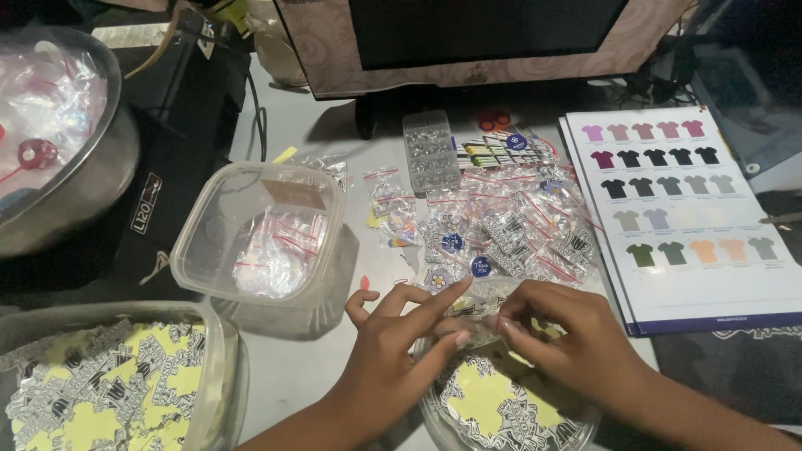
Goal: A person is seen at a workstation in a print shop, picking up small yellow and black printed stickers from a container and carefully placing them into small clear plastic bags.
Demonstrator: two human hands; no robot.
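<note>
— Both hands together over the round dish? 
— Yes. Left hand [393,351] and right hand [568,334] meeting fingertip to fingertip, pinched on one small clear bag [483,321], held just above the round dish of stickers [510,409]. Probably kept low there so anything dropped lands back in the dish.

— And ahead of the hands? 
— Heap of filled little bags [501,225], red-striped at the seals, spread on the table [292,367] just beyond the fingertips. Likely piled within easy reach. Clear compartment box [430,152] farther out past the heap.

— To the left? 
— Square plastic tub [259,230] with more empty-looking bags, near the left hand. Closer in on that side, a bigger tub of yellow-backed stickers [109,384]. Metal bowl [67,142] well off to the far left.

— Right side? 
— Colour chart of shirts [685,209], lying flat beyond the right hand, apart from the bags.

— Contents of the held bag? 
— Too blurred to tell.
</note>
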